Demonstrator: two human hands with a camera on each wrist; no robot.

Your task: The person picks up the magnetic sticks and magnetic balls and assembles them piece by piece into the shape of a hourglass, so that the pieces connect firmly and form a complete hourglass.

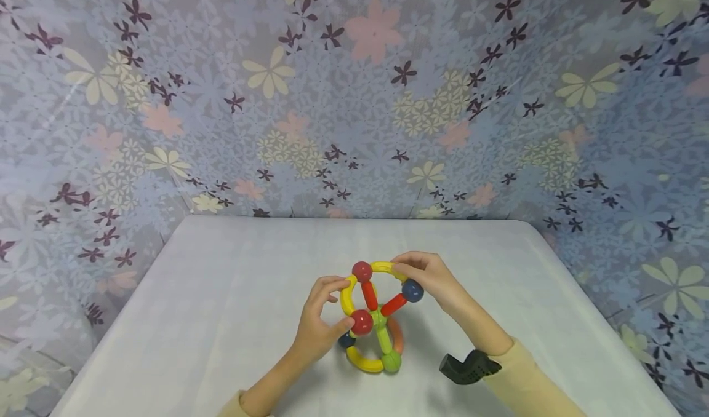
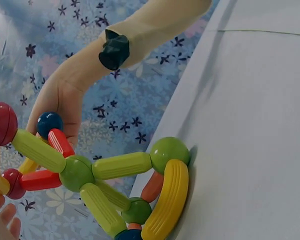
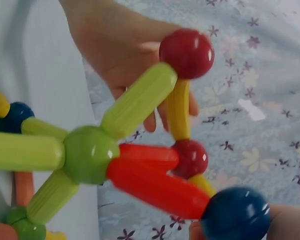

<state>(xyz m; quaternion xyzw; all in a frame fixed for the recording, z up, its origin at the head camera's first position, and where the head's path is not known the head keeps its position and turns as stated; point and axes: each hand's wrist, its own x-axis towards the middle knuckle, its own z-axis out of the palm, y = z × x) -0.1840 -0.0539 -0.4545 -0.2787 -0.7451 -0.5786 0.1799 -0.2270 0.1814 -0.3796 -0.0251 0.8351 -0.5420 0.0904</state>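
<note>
A ball-and-rod construction toy [image 1: 379, 317] stands on the white table, with a lower ring of curved rods and a green hub [image 2: 76, 173] above it. Straight green and red rods [image 3: 157, 187] radiate from the hub. At its left side my left hand [image 1: 318, 318] grips an upper yellow curved rod [image 1: 346, 298], the thumb against a red ball [image 1: 362, 322]. On the far right my right hand [image 1: 431, 277] pinches another yellow curved rod [image 1: 382, 267] near a blue ball [image 1: 412, 291]. A second red ball [image 3: 190, 158] joins the two yellow rods. Some right fingertips are hidden.
The white-covered table [image 1: 249, 263] extends around the toy on all sides. A flower-patterned cloth [image 1: 354, 128] hangs behind and beside it. A black wrist mount [image 1: 469, 368] is on the right sleeve.
</note>
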